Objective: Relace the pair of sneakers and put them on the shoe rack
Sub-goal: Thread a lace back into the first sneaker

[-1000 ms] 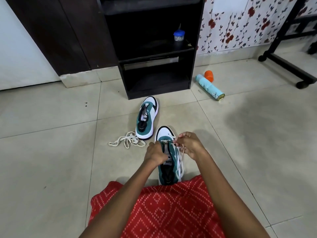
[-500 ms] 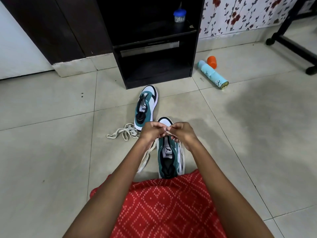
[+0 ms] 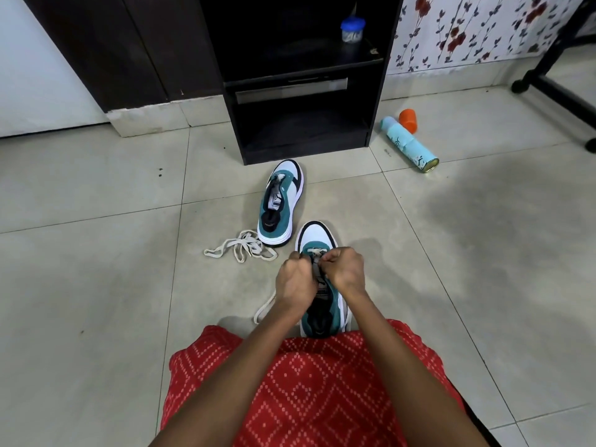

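My left hand [image 3: 295, 279] and right hand [image 3: 346, 269], apart a second ago, now meet over the near sneaker [image 3: 317, 235] on the floor, both pinching its lace [image 3: 316, 253] (toe-end eyelets, I judge), so relacing has barely begun.

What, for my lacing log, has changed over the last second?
The left hand moved from the near sneaker's middle forward to the right hand; both now pinch its lace at the front eyelets. The far sneaker and loose lace stayed put.
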